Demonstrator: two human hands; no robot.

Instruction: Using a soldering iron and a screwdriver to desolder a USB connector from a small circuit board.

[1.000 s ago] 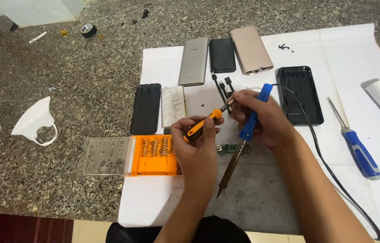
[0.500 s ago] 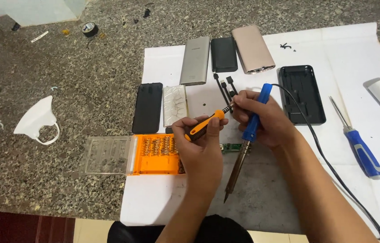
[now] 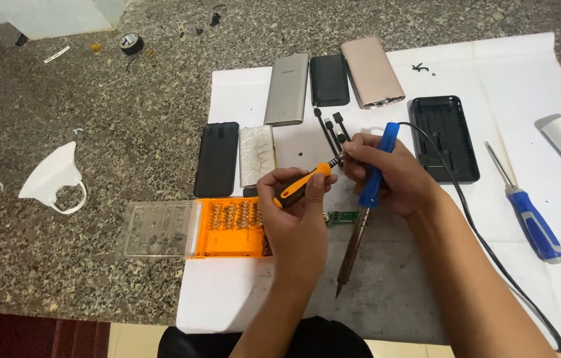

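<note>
Your left hand [image 3: 297, 219] grips an orange precision screwdriver [image 3: 303, 185]; your right hand [image 3: 386, 176] clasps a blue soldering iron [image 3: 364, 209], fingertips pinching the screwdriver's tip. Orange bit case [image 3: 230, 229] left of your left hand.

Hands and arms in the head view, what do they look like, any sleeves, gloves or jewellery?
Both the left hand and the right hand are bare: no gloves, and no rings or watch that can be seen. The forearms are bare as well, with no sleeves in view down to the bottom edge of the picture. Nails look short and plain.
</note>
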